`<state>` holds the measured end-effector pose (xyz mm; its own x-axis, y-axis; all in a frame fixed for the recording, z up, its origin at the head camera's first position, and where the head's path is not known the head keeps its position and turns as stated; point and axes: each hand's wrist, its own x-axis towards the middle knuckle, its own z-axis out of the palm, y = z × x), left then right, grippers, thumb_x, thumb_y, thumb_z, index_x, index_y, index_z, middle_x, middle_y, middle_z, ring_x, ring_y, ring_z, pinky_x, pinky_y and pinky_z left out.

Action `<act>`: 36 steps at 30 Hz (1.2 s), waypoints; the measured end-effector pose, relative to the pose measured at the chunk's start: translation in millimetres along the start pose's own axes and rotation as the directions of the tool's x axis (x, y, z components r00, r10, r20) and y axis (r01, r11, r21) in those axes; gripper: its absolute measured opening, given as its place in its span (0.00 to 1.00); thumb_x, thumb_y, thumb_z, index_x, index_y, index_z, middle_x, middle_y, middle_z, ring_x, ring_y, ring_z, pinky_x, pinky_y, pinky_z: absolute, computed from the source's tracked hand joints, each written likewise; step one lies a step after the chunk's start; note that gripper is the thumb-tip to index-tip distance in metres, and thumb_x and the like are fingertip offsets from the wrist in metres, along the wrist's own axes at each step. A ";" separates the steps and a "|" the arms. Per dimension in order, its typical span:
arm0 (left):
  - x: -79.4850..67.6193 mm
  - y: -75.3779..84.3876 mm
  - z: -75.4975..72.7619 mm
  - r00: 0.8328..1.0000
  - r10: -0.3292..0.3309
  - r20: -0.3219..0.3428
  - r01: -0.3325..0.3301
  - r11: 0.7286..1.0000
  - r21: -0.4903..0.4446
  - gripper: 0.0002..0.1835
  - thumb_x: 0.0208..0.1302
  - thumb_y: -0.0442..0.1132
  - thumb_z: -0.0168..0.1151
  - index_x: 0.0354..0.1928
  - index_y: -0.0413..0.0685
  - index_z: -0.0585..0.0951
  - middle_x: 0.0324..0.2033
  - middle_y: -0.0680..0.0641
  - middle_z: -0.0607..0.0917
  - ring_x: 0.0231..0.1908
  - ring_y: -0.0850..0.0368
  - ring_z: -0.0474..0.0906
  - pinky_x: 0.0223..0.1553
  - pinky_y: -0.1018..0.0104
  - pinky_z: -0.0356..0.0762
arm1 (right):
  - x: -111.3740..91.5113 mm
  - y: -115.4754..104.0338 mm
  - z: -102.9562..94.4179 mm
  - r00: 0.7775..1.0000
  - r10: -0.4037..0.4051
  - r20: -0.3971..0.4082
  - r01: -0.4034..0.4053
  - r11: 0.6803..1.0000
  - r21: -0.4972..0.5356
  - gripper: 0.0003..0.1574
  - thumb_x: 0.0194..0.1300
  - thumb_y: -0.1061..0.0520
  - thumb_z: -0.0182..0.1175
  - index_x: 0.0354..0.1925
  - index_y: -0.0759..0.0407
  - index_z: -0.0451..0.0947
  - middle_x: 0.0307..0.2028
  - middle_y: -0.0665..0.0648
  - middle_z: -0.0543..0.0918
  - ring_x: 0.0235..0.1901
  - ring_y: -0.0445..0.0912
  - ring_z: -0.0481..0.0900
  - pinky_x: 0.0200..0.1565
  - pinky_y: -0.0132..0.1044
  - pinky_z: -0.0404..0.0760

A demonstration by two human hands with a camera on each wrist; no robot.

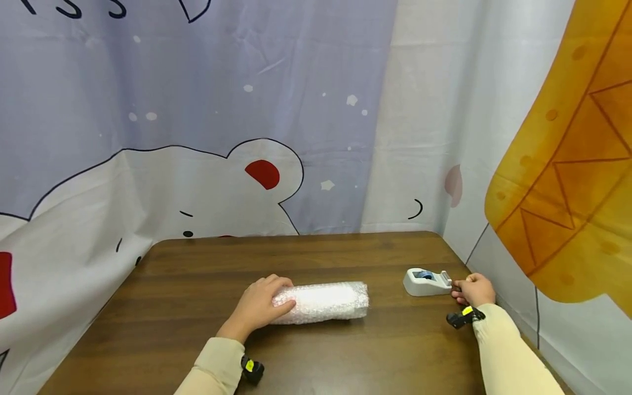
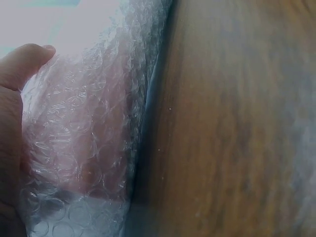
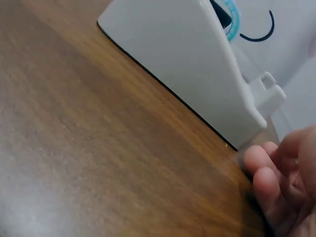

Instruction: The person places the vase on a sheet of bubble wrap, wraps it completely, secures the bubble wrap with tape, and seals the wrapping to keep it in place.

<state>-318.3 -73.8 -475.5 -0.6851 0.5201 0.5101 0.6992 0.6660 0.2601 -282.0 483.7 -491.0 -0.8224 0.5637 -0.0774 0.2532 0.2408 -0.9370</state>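
Observation:
A roll-shaped bundle in clear bubble wrap (image 1: 326,302) lies sideways on the table. Its left end is in my left hand (image 1: 264,302), thumb on the near side and fingers over the far side; in the left wrist view the thumb (image 2: 29,61) presses the bubble wrap (image 2: 84,113). To the right stands a white tape dispenser (image 1: 419,286) holding a roll of tape with a blue core (image 1: 423,275). My right hand (image 1: 475,289) is at its cutter end, fingers curled. The right wrist view shows these fingers (image 3: 266,185) pinching a faint, clear tape end just off the dispenser (image 3: 182,64).
The brown wooden table (image 1: 316,362) carries the bundle and the dispenser. Behind it hangs a printed curtain (image 1: 197,99), and another curtain with an orange pattern (image 1: 568,164) runs close along the right edge, near my right hand.

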 end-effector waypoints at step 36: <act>12.8 48.5 -11.2 0.969 -0.067 0.239 0.007 0.970 0.243 0.31 0.55 0.52 0.52 0.64 0.60 0.66 0.54 0.50 0.74 0.54 0.48 0.69 0.59 0.40 0.51 | -163.9 -30.3 120.6 0.905 -0.417 0.085 0.257 0.694 0.672 0.07 0.66 0.60 0.52 0.33 0.65 0.68 0.23 0.54 0.72 0.13 0.43 0.67 0.14 0.32 0.69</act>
<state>-290.9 -40.8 -447.2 -0.7591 0.5874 0.2805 0.6240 0.7794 0.0567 -216.3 288.7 -491.1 -0.8931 0.3424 0.2919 -0.3780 -0.2190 -0.8995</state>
